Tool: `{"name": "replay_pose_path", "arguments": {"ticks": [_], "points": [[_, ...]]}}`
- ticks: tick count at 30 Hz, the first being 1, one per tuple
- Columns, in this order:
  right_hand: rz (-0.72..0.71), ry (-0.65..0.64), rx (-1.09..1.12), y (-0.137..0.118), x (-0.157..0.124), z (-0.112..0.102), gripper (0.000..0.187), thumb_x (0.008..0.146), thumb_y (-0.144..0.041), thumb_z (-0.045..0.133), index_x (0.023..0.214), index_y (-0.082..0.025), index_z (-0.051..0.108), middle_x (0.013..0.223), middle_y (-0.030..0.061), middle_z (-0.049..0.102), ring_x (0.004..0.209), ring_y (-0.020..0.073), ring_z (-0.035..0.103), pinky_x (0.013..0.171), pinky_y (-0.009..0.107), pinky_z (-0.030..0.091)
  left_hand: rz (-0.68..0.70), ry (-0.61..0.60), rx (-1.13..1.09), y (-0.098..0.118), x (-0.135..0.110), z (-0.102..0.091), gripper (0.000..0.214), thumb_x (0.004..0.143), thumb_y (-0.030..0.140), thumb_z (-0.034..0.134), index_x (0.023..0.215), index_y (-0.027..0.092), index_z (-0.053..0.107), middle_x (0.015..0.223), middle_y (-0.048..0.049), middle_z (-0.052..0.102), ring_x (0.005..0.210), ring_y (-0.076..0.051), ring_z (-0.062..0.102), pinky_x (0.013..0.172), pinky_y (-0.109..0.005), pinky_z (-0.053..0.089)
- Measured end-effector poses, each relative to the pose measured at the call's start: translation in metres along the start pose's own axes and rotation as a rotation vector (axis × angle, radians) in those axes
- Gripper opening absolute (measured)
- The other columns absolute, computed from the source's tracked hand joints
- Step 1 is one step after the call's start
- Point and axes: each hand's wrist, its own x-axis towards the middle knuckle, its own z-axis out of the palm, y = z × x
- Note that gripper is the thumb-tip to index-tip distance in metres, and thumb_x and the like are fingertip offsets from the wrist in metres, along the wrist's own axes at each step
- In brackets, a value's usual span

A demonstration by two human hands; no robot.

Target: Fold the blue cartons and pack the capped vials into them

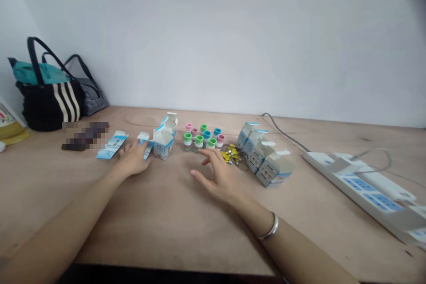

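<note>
My left hand [133, 159] lies flat on the wooden table [173, 222], fingers apart, its fingertips touching a flattened blue-and-white carton [145, 142]. Just right of it stand two opened small cartons [163, 143]. My right hand [218, 175] hovers open near the table's middle, fingers spread, holding nothing. Beyond it stands a cluster of small bottles [203, 137] with green, pink and blue caps. A pile of small yellow pieces [230, 154] lies by my right fingertips. A row of several closed cartons [262, 159] runs to the right of them.
Another flat carton [112, 145] lies left of my left hand, beside a blurred dark item [84, 135]. Striped handbags [49, 93] stand at the back left against the wall. White power strips [366, 186] with a grey cable lie on the right.
</note>
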Motion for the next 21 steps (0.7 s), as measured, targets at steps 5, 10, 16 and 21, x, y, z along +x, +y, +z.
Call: {"name": "replay_pose_path", "arguments": {"ticks": [5, 10, 16, 21], "points": [[0.017, -0.021, 0.021, -0.002, -0.001, 0.000, 0.044, 0.082, -0.036, 0.059, 0.121, -0.021, 0.044, 0.115, 0.0135, 0.051, 0.082, 0.0193, 0.057, 0.065, 0.036, 0.054, -0.046, 0.029, -0.024, -0.007, -0.007, -0.009, 0.061, 0.079, 0.009, 0.038, 0.139, 0.013, 0.029, 0.125, -0.0235, 0.049, 0.104, -0.034, 0.058, 0.083, -0.044, 0.046], [0.044, -0.017, 0.035, -0.002, -0.002, 0.002, 0.042, 0.083, -0.036, 0.057, 0.121, -0.022, 0.044, 0.115, 0.0139, 0.051, 0.082, 0.0197, 0.057, 0.060, 0.033, 0.053, -0.073, 0.657, -0.085, -0.013, -0.011, -0.039, 0.066, 0.081, 0.012, 0.043, 0.143, 0.013, 0.021, 0.131, -0.0227, 0.042, 0.117, -0.039, 0.047, 0.092, -0.053, 0.042], [0.043, 0.085, 0.094, 0.000, 0.000, -0.006, 0.053, 0.084, -0.049, 0.052, 0.127, -0.020, 0.038, 0.115, 0.0137, 0.051, 0.097, 0.0248, 0.054, 0.084, 0.044, 0.048, 0.633, 0.798, -0.268, 0.013, -0.037, -0.039, 0.046, 0.084, 0.013, 0.048, 0.127, 0.027, 0.048, 0.133, -0.0083, 0.046, 0.129, -0.028, 0.039, 0.107, -0.045, 0.035], [0.031, 0.099, 0.174, 0.009, 0.003, -0.021, 0.051, 0.088, -0.055, 0.039, 0.125, -0.021, 0.040, 0.117, 0.0121, 0.053, 0.105, 0.0266, 0.053, 0.088, 0.043, 0.044, 0.957, 0.145, -0.428, 0.051, -0.053, -0.009, 0.037, 0.086, 0.014, 0.045, 0.116, 0.028, 0.061, 0.122, -0.0069, 0.059, 0.122, -0.026, 0.048, 0.107, -0.049, 0.034]]}}
